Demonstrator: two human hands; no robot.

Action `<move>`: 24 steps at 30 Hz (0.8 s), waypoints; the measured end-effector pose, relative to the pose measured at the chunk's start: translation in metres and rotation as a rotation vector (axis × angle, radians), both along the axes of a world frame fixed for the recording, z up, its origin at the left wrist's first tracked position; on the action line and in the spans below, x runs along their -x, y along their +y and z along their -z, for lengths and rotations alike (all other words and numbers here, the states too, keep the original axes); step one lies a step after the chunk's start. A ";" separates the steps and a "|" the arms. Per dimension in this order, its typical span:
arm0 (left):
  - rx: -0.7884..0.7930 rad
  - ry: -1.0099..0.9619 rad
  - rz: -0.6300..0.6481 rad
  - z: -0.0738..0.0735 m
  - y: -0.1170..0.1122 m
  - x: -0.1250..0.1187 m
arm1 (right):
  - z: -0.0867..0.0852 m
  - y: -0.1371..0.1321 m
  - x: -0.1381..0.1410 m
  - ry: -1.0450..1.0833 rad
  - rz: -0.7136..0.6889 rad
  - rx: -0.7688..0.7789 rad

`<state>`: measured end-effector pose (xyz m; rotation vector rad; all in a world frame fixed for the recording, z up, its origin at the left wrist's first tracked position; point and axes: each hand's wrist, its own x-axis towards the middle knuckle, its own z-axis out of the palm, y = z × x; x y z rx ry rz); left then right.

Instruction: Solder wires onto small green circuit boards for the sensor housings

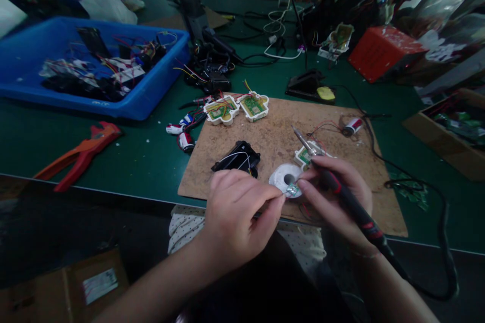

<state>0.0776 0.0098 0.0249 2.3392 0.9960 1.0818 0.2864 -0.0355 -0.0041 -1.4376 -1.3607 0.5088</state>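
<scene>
My left hand (238, 207) is closed, thumb and forefinger pinched at the left edge of a small green circuit board (292, 191) with shiny spots. My right hand (346, 186) has a black and red soldering iron (354, 209) resting in it, its metal tip pointing up and left, away from the board. The right thumb and forefinger also come together at the board's right side; whether they grip it or a thin wire, I cannot tell. Just behind the board lies a white-grey spool (279, 176). A black plastic housing (238, 156) with a white wire lies beyond my left hand.
A brown work board (280, 121) lies on the green table, holding white-framed circuit boards (253, 106) and a small motor (352, 126). Around it are red-orange cutters (81, 154), a blue bin (151, 96), an iron stand (308, 86), a red box (384, 53) and a cardboard box (447, 131).
</scene>
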 end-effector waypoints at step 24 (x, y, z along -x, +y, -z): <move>0.095 -0.112 -0.002 0.021 -0.005 -0.020 | 0.000 0.000 -0.002 0.055 -0.003 -0.016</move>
